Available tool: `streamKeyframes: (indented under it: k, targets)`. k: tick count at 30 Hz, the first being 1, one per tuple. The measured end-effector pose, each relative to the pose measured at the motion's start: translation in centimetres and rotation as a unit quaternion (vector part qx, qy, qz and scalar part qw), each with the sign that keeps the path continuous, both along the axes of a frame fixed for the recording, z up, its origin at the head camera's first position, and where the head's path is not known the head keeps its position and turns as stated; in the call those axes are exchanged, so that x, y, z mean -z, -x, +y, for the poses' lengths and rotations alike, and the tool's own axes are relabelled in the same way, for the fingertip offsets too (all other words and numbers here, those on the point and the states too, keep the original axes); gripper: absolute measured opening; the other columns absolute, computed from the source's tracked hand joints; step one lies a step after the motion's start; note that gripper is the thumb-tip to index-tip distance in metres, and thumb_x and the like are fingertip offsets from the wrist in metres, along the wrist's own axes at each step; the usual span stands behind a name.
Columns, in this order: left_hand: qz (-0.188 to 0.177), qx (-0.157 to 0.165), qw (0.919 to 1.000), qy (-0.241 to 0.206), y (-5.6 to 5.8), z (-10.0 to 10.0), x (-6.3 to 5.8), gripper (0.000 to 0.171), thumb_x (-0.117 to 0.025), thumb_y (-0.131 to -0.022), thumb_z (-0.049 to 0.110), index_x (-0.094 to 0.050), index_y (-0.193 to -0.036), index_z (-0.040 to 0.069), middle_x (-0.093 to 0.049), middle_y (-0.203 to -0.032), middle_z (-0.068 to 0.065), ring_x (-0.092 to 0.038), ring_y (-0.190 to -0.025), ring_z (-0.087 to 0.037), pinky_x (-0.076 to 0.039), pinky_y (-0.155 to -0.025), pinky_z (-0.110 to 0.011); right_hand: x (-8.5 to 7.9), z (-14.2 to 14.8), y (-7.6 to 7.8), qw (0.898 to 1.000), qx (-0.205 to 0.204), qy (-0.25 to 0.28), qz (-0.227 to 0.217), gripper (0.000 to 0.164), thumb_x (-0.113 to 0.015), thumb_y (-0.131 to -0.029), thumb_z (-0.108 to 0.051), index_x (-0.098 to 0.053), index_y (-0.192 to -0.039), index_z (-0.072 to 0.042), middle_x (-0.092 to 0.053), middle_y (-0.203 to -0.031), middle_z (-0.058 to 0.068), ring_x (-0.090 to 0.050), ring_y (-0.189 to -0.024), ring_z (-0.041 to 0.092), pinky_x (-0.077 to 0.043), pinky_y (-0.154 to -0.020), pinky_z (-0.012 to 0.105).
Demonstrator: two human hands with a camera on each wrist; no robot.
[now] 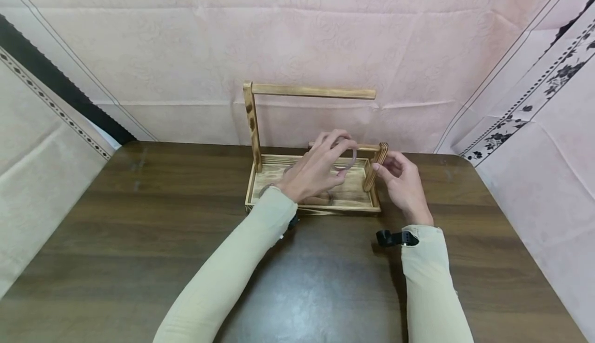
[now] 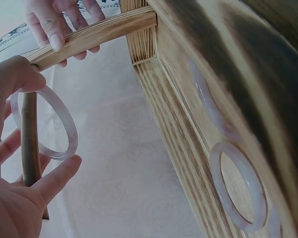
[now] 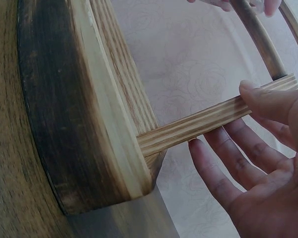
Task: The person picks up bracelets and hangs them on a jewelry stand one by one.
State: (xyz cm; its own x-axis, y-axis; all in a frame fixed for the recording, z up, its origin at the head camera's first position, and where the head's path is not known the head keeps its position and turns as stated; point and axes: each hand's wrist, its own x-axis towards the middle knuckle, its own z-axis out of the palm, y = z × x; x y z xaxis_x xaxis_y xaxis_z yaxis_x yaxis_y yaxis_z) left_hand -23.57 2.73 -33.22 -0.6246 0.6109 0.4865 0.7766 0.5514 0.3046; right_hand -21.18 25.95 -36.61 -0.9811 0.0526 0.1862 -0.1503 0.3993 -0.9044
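Note:
My left hand (image 1: 316, 170) pinches a pale lilac bangle (image 2: 72, 134) between thumb and fingers. In the left wrist view the bangle encircles the lower wooden bar (image 2: 31, 148). That bar joins the top of a short striped post (image 3: 188, 121), which my right hand (image 1: 402, 183) grips with its thumb on one face and fingers on the other. The post rises from the right end of a shallow wooden tray (image 1: 339, 209). Inside the tray lie more bangles (image 2: 216, 173), partly hidden by my left hand in the head view.
A taller post (image 1: 253, 126) stands at the tray's left end and carries an upper bar (image 1: 316, 91), whose right end is free. The brown table (image 1: 162, 219) reaches back to a pale pink patterned cloth (image 1: 297, 48). A black wrist strap (image 1: 395, 238) is on my right sleeve.

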Motion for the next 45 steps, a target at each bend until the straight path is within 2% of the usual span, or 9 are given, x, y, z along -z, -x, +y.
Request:
streamKeyframes:
  k: [7,14,23,25,29,33,45]
  targets:
    - [0.001,0.004,1.0000,-0.006,0.1,0.5,0.1,0.055,-0.074,-0.086,0.011,-0.055,-0.138,0.017,-0.046,-0.148,-0.008,-0.045,-0.135,-0.029,-0.055,-0.101,-0.037,0.2,0.0,0.1,1.000,-0.003,0.003,0.010,0.037,-0.065,-0.101,-0.017,-0.058,-0.132,0.001,-0.064,-0.126,0.022,-0.062,-0.104,-0.001,-0.050,-0.089,0.009]
    - [0.007,0.005,0.9999,-0.011,0.3,1.1,0.1,0.051,-0.075,-0.087,0.012,-0.057,-0.135,0.018,-0.048,-0.144,-0.005,-0.048,-0.130,-0.026,-0.053,-0.102,-0.035,0.0,0.0,-0.1,1.000,-0.003,-0.001,0.005,0.038,-0.065,-0.101,-0.019,-0.058,-0.133,-0.001,-0.064,-0.127,0.022,-0.061,-0.106,0.000,-0.049,-0.091,0.010]
    - [0.008,0.005,0.9999,-0.004,0.4,1.5,0.1,0.055,-0.076,-0.087,0.014,-0.055,-0.137,0.016,-0.047,-0.145,-0.006,-0.051,-0.128,-0.025,-0.051,-0.106,-0.034,0.0,0.0,0.0,1.000,-0.001,-0.006,0.004,0.038,-0.065,-0.101,-0.019,-0.058,-0.134,-0.001,-0.064,-0.128,0.020,-0.061,-0.107,0.002,-0.049,-0.091,0.010]
    - [0.013,0.000,0.9999,-0.001,0.4,1.6,0.1,0.055,-0.077,-0.087,0.015,-0.055,-0.137,0.017,-0.048,-0.145,-0.005,-0.052,-0.128,-0.023,-0.053,-0.103,-0.033,0.0,0.1,0.0,1.000,0.000,-0.008,0.005,0.038,-0.065,-0.101,-0.019,-0.058,-0.134,-0.001,-0.065,-0.127,0.020,-0.061,-0.107,0.002,-0.049,-0.091,0.010]
    - [0.021,-0.012,0.9997,0.002,0.4,1.8,0.2,0.055,-0.078,-0.086,0.017,-0.056,-0.136,0.019,-0.049,-0.145,-0.003,-0.054,-0.124,-0.020,-0.057,-0.088,-0.030,0.1,0.1,0.0,1.000,0.002,-0.010,0.003,0.038,-0.065,-0.101,-0.019,-0.058,-0.133,-0.001,-0.065,-0.127,0.018,-0.061,-0.109,0.005,-0.049,-0.093,0.012]
    - [0.021,-0.021,0.9996,0.005,0.3,1.9,0.2,0.054,-0.078,-0.086,0.018,-0.056,-0.136,0.021,-0.049,-0.146,-0.002,-0.056,-0.121,-0.019,-0.057,-0.077,-0.027,0.0,0.1,0.0,1.000,0.002,-0.012,0.001,0.038,-0.065,-0.101,-0.020,-0.058,-0.134,-0.002,-0.065,-0.128,0.017,-0.061,-0.113,0.008,-0.049,-0.095,0.013]
    - [0.027,-0.016,0.9995,0.005,0.3,2.4,0.3,0.054,-0.078,-0.089,0.018,-0.055,-0.138,0.019,-0.049,-0.146,-0.003,-0.053,-0.127,-0.020,-0.057,-0.076,-0.027,0.0,0.0,0.1,1.000,0.000,-0.009,0.005,0.038,-0.065,-0.101,-0.019,-0.058,-0.134,-0.001,-0.065,-0.128,0.018,-0.061,-0.111,0.007,-0.050,-0.091,0.011]
